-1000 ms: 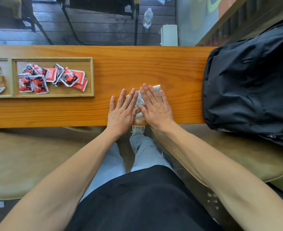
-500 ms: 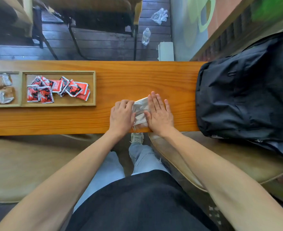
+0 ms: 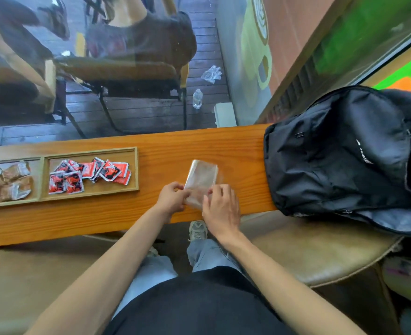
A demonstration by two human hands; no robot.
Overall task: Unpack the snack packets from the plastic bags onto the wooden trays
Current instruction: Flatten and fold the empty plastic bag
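Your left hand [image 3: 173, 198]: just left of centre frame, fingers curled together and pinching the near left edge of the clear plastic bag [image 3: 200, 182].
Your right hand [image 3: 221, 209]: just right of centre, fingertips bent onto the bag's near right edge, clamped on the plastic.
Clear plastic bag: flat and folded into a narrow strip on the wooden counter [image 3: 163, 155], its far end pointing toward the upper part of the frame, its near end under your two hands. You cannot tell whether anything is left inside it.
Red snack packets [image 3: 88, 174]: a loose overlapping heap in the right-hand wooden tray [image 3: 136, 170], left of centre frame.
Brown snack packets [image 3: 6, 181]: piled in the left-hand wooden tray [image 3: 38, 180], at the left edge of the frame, just beside the red ones' tray.
Trays: side by side and touching, well apart from the bag you hold.
Black backpack [image 3: 340, 153]: on the right end of the counter, right of frame, near your right hand but apart from it.
Water bottle [image 3: 197, 99]: on the floor beyond the counter, upper centre of frame.
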